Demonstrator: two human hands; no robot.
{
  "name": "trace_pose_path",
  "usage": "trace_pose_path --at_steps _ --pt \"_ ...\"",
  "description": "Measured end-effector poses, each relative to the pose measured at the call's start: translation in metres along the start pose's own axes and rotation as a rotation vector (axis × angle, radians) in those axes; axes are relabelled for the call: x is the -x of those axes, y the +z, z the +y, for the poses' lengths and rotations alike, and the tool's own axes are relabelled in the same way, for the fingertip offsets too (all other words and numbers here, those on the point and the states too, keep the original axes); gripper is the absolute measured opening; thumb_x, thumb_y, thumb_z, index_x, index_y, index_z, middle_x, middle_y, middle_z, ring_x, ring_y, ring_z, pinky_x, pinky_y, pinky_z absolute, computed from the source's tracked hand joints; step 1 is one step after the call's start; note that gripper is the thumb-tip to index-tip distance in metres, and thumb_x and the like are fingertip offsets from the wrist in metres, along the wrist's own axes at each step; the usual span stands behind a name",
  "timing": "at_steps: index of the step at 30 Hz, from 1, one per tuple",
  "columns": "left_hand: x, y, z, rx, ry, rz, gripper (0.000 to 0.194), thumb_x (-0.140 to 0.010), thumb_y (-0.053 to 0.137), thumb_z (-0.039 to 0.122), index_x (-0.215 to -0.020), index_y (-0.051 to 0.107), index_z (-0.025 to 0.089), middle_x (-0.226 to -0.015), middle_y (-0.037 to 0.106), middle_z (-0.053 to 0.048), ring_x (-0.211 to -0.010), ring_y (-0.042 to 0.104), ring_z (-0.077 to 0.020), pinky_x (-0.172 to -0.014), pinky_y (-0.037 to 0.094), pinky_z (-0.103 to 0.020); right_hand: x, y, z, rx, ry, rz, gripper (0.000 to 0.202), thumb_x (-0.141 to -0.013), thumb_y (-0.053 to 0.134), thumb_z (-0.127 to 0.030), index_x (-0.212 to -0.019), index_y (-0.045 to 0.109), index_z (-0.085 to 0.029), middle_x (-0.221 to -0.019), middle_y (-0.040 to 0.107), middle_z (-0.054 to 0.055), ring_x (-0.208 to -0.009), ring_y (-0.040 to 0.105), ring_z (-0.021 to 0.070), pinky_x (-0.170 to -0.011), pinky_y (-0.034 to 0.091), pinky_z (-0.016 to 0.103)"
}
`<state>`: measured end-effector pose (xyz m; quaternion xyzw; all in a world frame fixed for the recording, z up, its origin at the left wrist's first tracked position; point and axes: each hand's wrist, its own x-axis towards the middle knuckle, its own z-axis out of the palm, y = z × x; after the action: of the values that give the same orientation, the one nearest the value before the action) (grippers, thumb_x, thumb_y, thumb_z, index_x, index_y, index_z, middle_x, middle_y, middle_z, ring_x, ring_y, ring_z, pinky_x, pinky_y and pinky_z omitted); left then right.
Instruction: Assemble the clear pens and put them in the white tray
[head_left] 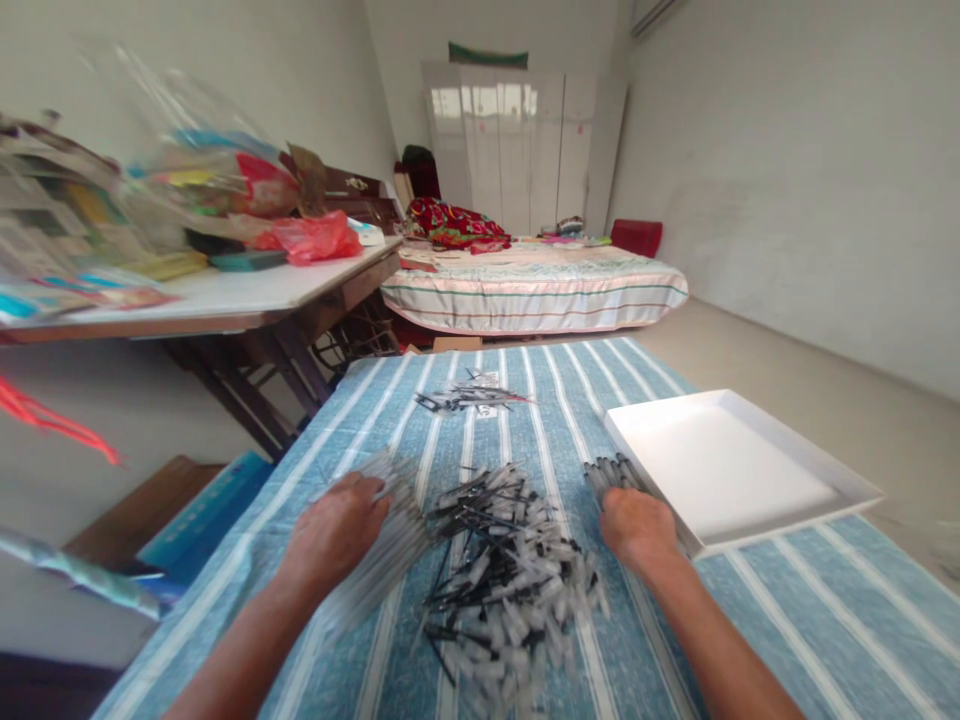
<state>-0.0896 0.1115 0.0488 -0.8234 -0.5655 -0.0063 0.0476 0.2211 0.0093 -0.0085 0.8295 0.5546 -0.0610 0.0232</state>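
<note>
2 contacts noted over striped bench point(360, 420): left grip point(341, 525) on clear tubes point(399, 548), right grip point(637, 525) on dark-tipped pens point(609, 472) beside white tray point(735, 465); unable to confirm closure. Advisable: press lightly, keep tubes parallel.

The left hand point(343, 530) contacts clear tubes point(382, 575) on the table point(817, 590). The right hand point(640, 528) grips black-tipped tubes point(606, 474) beside the white tray point(739, 465). Loose parts point(510, 565) lie piled between the hands.

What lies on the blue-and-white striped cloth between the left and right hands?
From left hand to right hand, the head view shows thin clear tubes, then a loose heap of black and translucent pieces.
</note>
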Motion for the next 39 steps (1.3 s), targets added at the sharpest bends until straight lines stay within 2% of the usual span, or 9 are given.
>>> trace_pose_path --at_steps 7,13,16,23,28,30,33,35,39 --pt "0.039 0.000 0.054 0.577 0.005 0.093 0.027 -0.080 0.044 0.036 -0.077 0.064 0.018 -0.075 0.062 -0.006 -0.073 0.059 -0.0210 -0.068 0.042 -0.030 0.013 -0.011 0.002 -0.058 -0.009 0.060 0.024 -0.081 0.041 -0.021 -0.084 0.063 -0.013 -0.078 0.068 0.015 -0.076 0.064 0.0262 -0.063 0.043 0.032" --pt "0.069 0.001 0.135 1.815 -0.275 -0.171 0.028 -0.077 0.055 0.036 -0.096 0.062 0.016 -0.088 0.068 -0.007 -0.081 0.063 -0.0198 -0.073 0.048 -0.030 0.072 -0.019 -0.045 -0.888 -0.451 -0.068 0.016 -0.077 0.043 -0.021 -0.061 0.045 -0.018 -0.053 0.047 -0.003 -0.051 0.047 0.0095 -0.048 0.033 0.019" --pt "0.068 0.000 0.149 2.217 -0.447 -0.088 0.018 -0.077 0.057 0.031 -0.077 0.059 0.014 -0.079 0.068 -0.009 -0.072 0.064 -0.0181 -0.071 0.050 -0.031 0.091 -0.015 -0.066 -1.197 -0.465 -0.249 0.019 -0.080 0.042 -0.028 -0.064 0.043 -0.018 -0.047 0.041 -0.006 -0.042 0.040 0.0067 -0.042 0.031 0.017" --pt "0.065 -0.010 0.138 2.406 -0.551 0.064 0.011 -0.081 0.053 0.023 -0.079 0.055 0.012 -0.062 0.057 -0.001 -0.045 0.050 -0.0074 -0.042 0.045 -0.020 0.100 0.003 -0.088 -1.461 -0.307 -0.663 0.046 -0.080 0.034 -0.063 -0.069 0.042 -0.019 -0.039 0.052 -0.004 -0.024 0.041 0.0070 -0.026 0.023 0.014" --pt "0.062 -0.008 0.131 2.510 -0.590 0.036 0.018 -0.086 0.044 0.021 -0.075 0.053 0.011 -0.051 0.043 0.005 -0.032 0.028 -0.0005 -0.027 0.020 -0.010 0.109 0.012 -0.108 -1.467 -0.292 -0.694 0.054 -0.077 0.030 -0.070 -0.072 0.045 -0.018 -0.037 0.047 -0.006 -0.022 0.038 0.0069 -0.026 0.024 0.015" --pt "0.057 -0.012 0.111 2.488 -0.579 0.143 0.019 -0.087 0.042 0.018 -0.072 0.052 0.011 -0.050 0.041 0.006 -0.031 0.028 -0.0005 -0.027 0.020 -0.010 0.119 0.018 -0.106 -1.378 -0.282 -0.662 0.050 -0.079 0.031 -0.064 -0.068 0.047 -0.018 -0.037 0.045 -0.006 -0.025 0.036 0.0065 -0.028 0.024 0.016" --pt "0.049 -0.028 0.063 2.392 -0.558 0.626 0.028 -0.089 0.038 0.019 -0.062 0.043 0.015 -0.046 0.033 0.009 -0.030 0.026 0.0004 -0.028 0.021 -0.008 0.133 0.026 -0.090 -1.204 -0.357 -0.517 0.038 -0.076 0.050 -0.054 -0.060 0.050 -0.020 -0.045 0.048 -0.003 -0.040 0.043 0.0086 -0.038 0.029 0.018" --pt "0.047 -0.038 0.038 2.355 -0.527 0.719 0.028 -0.089 0.037 0.022 -0.065 0.046 0.014 -0.047 0.034 0.008 -0.030 0.026 0.0009 -0.028 0.020 -0.007 0.131 0.026 -0.075 -1.137 -0.445 -0.369 0.036 -0.077 0.051 -0.050 -0.058 0.050 -0.020 -0.047 0.047 -0.002 -0.046 0.044 0.0106 -0.041 0.029 0.020" --pt "0.055 -0.032 0.047 2.188 -0.401 0.094 0.018 -0.082 0.051 0.028 -0.076 0.056 0.012 -0.049 0.046 0.005 -0.030 0.031 -0.0010 -0.027 0.025 -0.011 0.092 0.008 -0.054 -0.892 -0.454 0.053 0.038 -0.086 0.038 -0.045 -0.063 0.054 -0.019 -0.056 0.050 0.000 -0.056 0.047 0.0129 -0.055 0.035 0.023"
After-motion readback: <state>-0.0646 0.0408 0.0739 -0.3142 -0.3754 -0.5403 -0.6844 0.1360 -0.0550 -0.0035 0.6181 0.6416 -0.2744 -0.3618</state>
